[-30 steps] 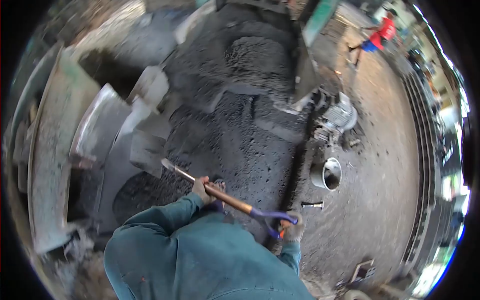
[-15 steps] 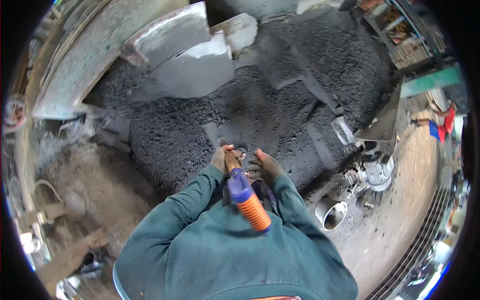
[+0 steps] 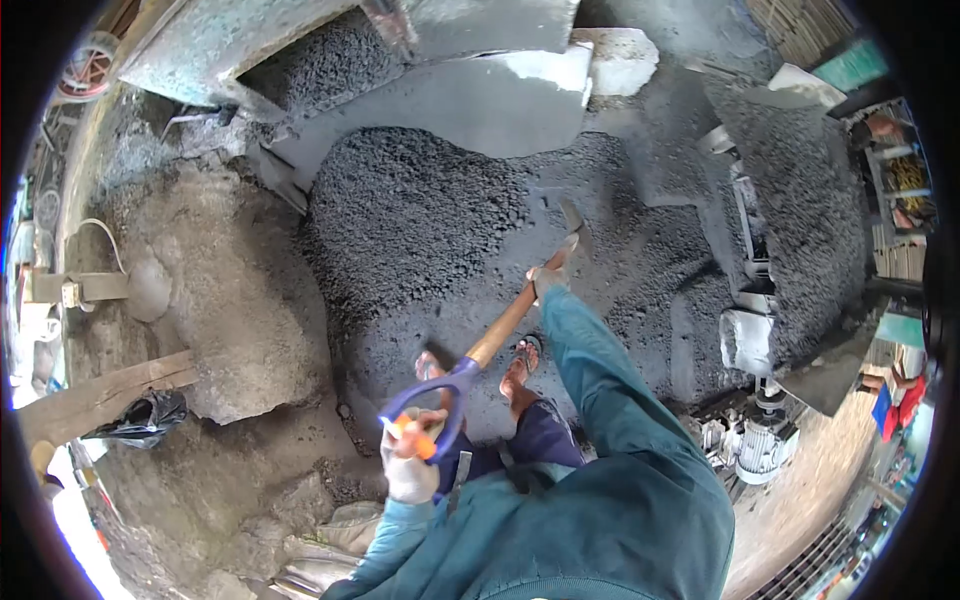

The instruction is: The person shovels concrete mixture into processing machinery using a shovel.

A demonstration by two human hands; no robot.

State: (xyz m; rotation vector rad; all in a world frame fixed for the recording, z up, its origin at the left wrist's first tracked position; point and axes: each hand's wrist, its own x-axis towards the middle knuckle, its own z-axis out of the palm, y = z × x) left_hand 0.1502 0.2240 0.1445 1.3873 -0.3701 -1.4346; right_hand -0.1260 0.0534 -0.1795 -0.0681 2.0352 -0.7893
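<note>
I hold a shovel (image 3: 500, 330) slantwise across my front, its wooden shaft running up and to the right. My left hand (image 3: 408, 468), in a pale glove, is closed around the orange grip inside the purple D-shaped handle, close to my left leg. Further along, my gloved right hand (image 3: 550, 281) is wrapped round the lower shaft just above the blade. The narrow-looking metal blade (image 3: 576, 228) points away from me over the dark floor. A heap of dark, crumbly material (image 3: 420, 215) lies left of the blade. My feet in sandals stand beneath the shaft.
Large grey plates (image 3: 450, 105) lean beyond the heap. On the right are a motor (image 3: 767, 452) and more dark material (image 3: 810, 200). A wooden beam (image 3: 110, 395) and a black plastic bag (image 3: 150, 418) lie at left. A person in red (image 3: 905, 405) is at the far right.
My left hand has gone from the shaft to the D-handle, and my right hand now grips the lower shaft. The handle has swung left; the view has shifted.
</note>
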